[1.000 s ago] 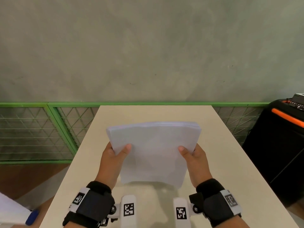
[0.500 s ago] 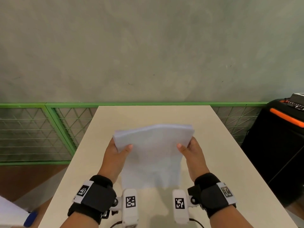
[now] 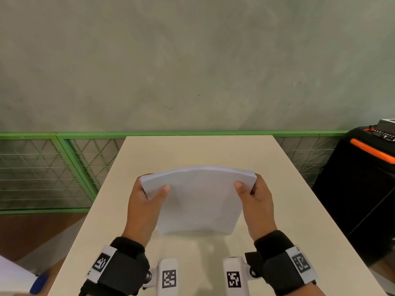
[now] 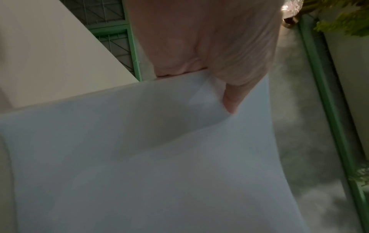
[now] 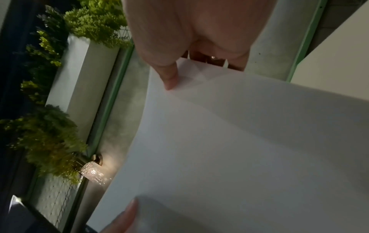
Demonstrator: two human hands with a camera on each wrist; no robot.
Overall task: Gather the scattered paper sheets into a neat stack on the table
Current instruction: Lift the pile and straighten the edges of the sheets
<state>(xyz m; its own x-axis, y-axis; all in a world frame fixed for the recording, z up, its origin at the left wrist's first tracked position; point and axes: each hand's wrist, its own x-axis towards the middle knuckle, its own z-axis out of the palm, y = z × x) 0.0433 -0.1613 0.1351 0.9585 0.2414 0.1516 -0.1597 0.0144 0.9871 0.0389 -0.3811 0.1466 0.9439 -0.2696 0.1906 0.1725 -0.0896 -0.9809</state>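
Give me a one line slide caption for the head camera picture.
Both hands, left hand and right hand, hold a bowed stack of white paper upright on a beige table.

Head cam down; wrists close (paper [image 3: 198,201])

No readable text, labels or numbers anywhere.

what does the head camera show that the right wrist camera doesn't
Only the head view shows both hands together, the left hand and right hand, each gripping a side of the bowed paper stack above the table, plus a black case with an orange strip. Only the right wrist view shows leafy plants and a glowing lamp. Both show the paper, the right thumb and the green railing.
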